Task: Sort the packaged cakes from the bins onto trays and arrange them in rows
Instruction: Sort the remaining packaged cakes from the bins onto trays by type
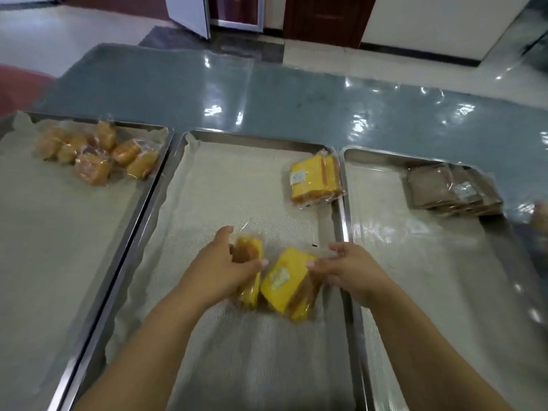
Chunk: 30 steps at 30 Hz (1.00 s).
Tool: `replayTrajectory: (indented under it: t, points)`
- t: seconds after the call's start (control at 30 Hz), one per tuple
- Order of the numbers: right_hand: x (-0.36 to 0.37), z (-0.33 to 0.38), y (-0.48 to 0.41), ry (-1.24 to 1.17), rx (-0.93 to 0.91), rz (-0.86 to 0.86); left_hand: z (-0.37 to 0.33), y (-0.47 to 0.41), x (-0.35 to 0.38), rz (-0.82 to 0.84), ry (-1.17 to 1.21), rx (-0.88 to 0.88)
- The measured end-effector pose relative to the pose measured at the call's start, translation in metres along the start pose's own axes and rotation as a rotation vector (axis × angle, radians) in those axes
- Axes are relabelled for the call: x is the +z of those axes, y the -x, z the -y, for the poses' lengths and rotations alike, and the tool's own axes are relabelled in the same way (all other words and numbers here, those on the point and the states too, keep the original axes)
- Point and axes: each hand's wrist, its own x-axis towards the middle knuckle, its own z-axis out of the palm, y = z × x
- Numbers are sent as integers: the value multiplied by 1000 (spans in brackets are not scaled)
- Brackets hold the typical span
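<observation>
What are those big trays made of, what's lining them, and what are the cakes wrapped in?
Middle tray: looks like metal, likely stainless steel; silvery rim with dull reflections.
Liner: pale mat with fine woven grid, perhaps mesh fabric or silicone.
Yellow cake pack gripped by the right hand and browner cake pack in the left hand: clear glossy plastic film, glinting and crinkled.

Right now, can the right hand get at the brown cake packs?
Probably not yet: the right hand grips a yellow cake pack, though nothing blocks the brown cake packs.

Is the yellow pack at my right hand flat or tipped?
Tipped: yellow pack slants, label face and crust side showing; right hand pinches it.
</observation>
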Motion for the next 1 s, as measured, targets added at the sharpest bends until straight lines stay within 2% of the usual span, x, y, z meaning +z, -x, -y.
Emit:
replayTrajectory:
  t: [0.1, 0.2, 0.33, 0.43, 0.53, 0.73, 0.9, 1.0]
  points:
    - [15, -16, 17, -135, -79, 37, 3, 7, 2, 145, 13, 93]
    - [32, -29, 29, -163, -115, 26, 16, 8, 16, 157, -63, 161]
    - [44, -36, 35, -207, -119, 18, 38, -3, 30, 194, -16, 186]
    - [53, -38, 33, -161, -217, -42, 28, 2, 26, 150, 46, 220]
    - [59, -29, 26, -177, -226, -111, 25, 7, 25, 101, 241, 218]
    - [61, 29, -6, -91, -341, -122, 12, -20, 18, -63, 469, 189]
    - [58, 83, -67, -71, -348, -99, -24, -85, -4, -145, 421, 248]
    - [54, 105, -108, 45, -350, -145, -48, -122, -14, -138, 344, 292]
